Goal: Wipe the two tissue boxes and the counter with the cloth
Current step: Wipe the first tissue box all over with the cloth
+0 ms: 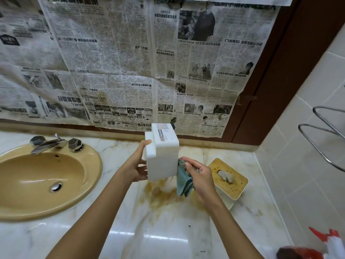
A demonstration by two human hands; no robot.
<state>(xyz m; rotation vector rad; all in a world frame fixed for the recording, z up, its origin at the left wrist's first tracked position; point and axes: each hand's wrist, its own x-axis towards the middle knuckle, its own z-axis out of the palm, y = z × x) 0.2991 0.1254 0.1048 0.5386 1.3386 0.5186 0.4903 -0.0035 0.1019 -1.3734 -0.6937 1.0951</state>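
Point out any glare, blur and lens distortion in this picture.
Head view: glare shines off the counter near the bottom edge; the red-and-white object at bottom right is blurred; the wide lens bows the newspaper; the white tissue box is sharp.
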